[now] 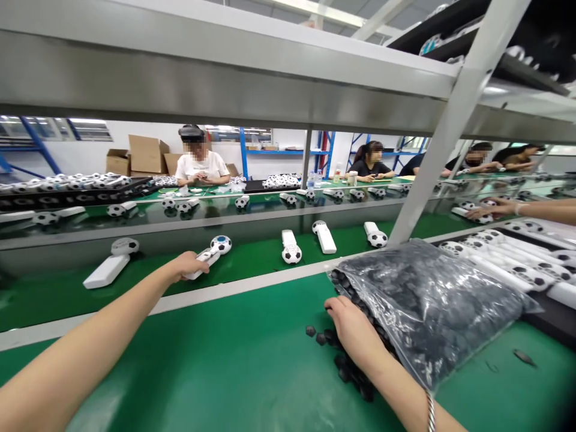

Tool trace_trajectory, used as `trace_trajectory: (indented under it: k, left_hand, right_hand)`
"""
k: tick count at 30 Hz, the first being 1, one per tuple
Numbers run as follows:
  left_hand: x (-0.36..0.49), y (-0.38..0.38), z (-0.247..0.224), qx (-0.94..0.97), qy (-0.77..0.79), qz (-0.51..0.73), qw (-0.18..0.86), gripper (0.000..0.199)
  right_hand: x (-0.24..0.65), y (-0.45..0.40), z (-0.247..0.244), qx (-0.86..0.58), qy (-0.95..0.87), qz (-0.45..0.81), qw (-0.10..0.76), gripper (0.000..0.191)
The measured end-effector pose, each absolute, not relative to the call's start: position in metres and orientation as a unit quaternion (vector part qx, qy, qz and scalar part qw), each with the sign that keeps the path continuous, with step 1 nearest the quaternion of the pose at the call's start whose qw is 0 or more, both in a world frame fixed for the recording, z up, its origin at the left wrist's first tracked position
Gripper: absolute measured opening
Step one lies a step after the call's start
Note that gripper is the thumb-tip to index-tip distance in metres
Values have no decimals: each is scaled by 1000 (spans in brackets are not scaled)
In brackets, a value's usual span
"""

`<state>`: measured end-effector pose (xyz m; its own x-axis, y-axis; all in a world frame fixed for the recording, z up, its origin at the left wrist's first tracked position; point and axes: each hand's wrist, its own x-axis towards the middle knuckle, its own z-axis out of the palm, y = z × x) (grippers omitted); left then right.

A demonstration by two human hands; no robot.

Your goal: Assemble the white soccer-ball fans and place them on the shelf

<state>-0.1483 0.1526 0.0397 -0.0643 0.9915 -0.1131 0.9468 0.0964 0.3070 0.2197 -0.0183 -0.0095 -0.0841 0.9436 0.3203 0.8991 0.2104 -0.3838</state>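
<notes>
My left hand [186, 266] grips the white handle of a device with a soccer-ball head [221, 244], held over the green conveyor belt [252, 255]; a blue spot shows on its ball. Beside the mouth of a clear plastic bag [432, 306] full of small black pieces, my right hand [353, 327] has its fingers curled together, with a dark bit at the fingertips. Loose black pieces [344, 367] lie beneath and around that hand on the green table [225, 366]. More ball-headed devices, such as this one [291, 246], lie on the belt.
A slanted metal post [454, 126] rises behind the bag, and a shelf beam [225, 72] crosses overhead. At right, a black tray [553, 318] holds several devices, near another person's hand [495, 207]. Co-workers sit across a farther line, one in a white shirt [202, 167].
</notes>
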Motion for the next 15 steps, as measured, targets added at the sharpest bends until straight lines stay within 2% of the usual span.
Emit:
trace_trajectory:
  k: [2, 4, 7, 9, 12, 15]
  left_hand:
    - [-135, 123, 42, 699, 699, 69, 130, 48]
    - [-121, 85, 40, 745, 662, 64, 55, 58]
    - [-102, 25, 36, 817, 559, 26, -137, 49]
    - [-94, -7, 34, 830, 525, -4, -189, 46]
    - [-90, -35, 32, 841, 520, -22, -146, 53]
    - [-88, -48, 32, 867, 497, -26, 21, 79]
  right_hand:
    - [217, -21, -5, -607, -740, 62, 284, 22]
    - [215, -23, -1, -585, -747, 65, 310, 20]
    - [213, -26, 1, -550, -756, 59, 349, 16]
    - [211, -27, 0, -527, -760, 72, 374, 15]
    - [208, -27, -2, -501, -758, 120, 400, 13]
    - [201, -28, 3, -497, -742, 178, 413, 11]
